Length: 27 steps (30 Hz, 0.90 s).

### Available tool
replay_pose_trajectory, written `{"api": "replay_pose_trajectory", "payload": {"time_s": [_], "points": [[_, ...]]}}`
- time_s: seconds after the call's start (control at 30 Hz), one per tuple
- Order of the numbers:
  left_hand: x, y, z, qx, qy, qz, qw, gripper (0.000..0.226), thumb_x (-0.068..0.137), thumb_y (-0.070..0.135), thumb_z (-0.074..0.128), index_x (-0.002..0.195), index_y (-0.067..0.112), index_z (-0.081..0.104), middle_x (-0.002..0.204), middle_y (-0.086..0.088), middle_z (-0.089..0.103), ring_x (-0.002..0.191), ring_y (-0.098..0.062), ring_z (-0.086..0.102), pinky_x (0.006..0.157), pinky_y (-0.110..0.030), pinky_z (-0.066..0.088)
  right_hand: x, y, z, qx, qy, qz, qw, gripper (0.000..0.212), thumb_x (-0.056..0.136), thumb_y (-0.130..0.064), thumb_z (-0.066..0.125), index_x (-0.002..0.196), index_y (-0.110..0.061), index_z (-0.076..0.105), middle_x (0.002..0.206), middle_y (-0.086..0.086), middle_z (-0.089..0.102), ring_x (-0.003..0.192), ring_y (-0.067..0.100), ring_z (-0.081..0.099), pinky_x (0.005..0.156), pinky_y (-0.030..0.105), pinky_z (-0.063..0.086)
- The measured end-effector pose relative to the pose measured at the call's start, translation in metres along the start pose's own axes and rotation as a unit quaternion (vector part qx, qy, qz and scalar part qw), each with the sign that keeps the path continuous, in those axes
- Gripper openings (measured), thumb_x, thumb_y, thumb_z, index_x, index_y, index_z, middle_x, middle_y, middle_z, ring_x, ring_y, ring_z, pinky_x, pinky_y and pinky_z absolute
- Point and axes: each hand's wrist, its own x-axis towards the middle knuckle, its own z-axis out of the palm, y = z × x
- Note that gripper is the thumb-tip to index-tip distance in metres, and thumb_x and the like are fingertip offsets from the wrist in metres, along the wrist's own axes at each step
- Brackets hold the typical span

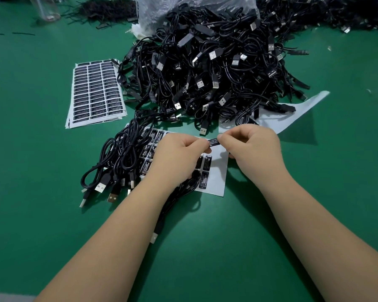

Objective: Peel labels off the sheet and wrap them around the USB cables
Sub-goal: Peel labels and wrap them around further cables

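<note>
Black label (213,142) pinched between left hand (179,158) and right hand (252,144) mid-frame; big cable heap (205,68) above looks largely unlabelled.

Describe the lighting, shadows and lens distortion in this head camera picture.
Head view: even overhead light on the green table, with no harsh glare; the used backing sheet throws a dark shadow to its lower right, and the forearms shade the mat beneath them. Wide-angle stretch bows the edges. The label pinched between the left hand and right hand is sharp; the far piles look softer.
</note>
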Motion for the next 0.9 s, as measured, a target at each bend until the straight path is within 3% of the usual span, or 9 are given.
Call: {"api": "replay_pose_trajectory", "payload": {"time_s": [0.1,0.23,0.33,0.57,0.67,0.9], "points": [[-0.0011,0.0008,0.0004,-0.005,-0.004,-0.002,1.000,0.024,0.084,0.025,0.062,0.063,0.021,0.073,0.044,0.003,0.038,0.040,-0.015,0.034,0.042,-0.019,0.029,0.0004,-0.0001,0.0000,-0.008,-0.001,0.004,1.000,0.016,0.080,-0.025,0.068,0.064,-0.022,0.067,0.051,-0.011,0.059,0.046,0.004,0.046,0.045,0.015,0.039],[-0.0026,0.0008,0.0010,-0.003,0.001,-0.003,1.000,0.023,0.085,0.023,0.062,0.066,0.023,0.073,0.037,0.009,0.033,0.043,-0.015,0.032,0.052,-0.027,0.030,0.0009,-0.0019,0.0008,-0.007,0.000,0.012,1.000,0.017,0.078,-0.019,0.067,0.061,-0.021,0.066,0.058,-0.009,0.065,0.054,0.010,0.059,0.058,0.028,0.051],[-0.0024,0.0001,0.0012,-0.002,0.004,0.002,1.000,0.023,0.086,0.022,0.061,0.067,0.024,0.073,0.035,0.010,0.032,0.040,-0.011,0.031,0.050,-0.025,0.029,0.0018,-0.0021,0.0017,-0.009,0.002,0.014,1.000,0.017,0.077,-0.018,0.067,0.061,-0.021,0.066,0.059,-0.009,0.066,0.059,0.017,0.064,0.061,0.032,0.054],[-0.0022,-0.0017,0.0015,-0.014,0.007,0.014,1.000,0.021,0.086,0.020,0.062,0.069,0.025,0.074,0.034,0.011,0.029,0.036,-0.005,0.025,0.039,-0.018,0.023,0.0013,-0.0024,0.0025,-0.011,-0.002,0.007,1.000,0.016,0.076,-0.017,0.066,0.060,-0.021,0.065,0.057,-0.009,0.064,0.052,0.007,0.057,0.055,0.025,0.050],[-0.0026,-0.0019,0.0016,-0.017,0.006,0.019,1.000,0.019,0.086,0.020,0.062,0.072,0.023,0.075,0.034,0.012,0.029,0.034,-0.005,0.025,0.038,-0.016,0.021,0.0012,-0.0035,0.0022,-0.014,0.001,0.003,1.000,0.016,0.076,-0.016,0.066,0.060,-0.020,0.065,0.062,-0.005,0.065,0.058,0.018,0.061,0.061,0.032,0.054],[-0.0037,-0.0016,-0.0006,-0.032,0.007,0.006,0.999,0.021,0.087,0.019,0.060,0.072,0.020,0.075,0.042,0.008,0.028,0.044,-0.014,0.026,0.045,-0.024,0.022,0.0056,0.0006,-0.0025,0.003,0.002,0.017,1.000,0.009,0.075,-0.017,0.063,0.068,-0.020,0.067,0.061,-0.005,0.067,0.069,0.025,0.066,0.069,0.038,0.056]]}}
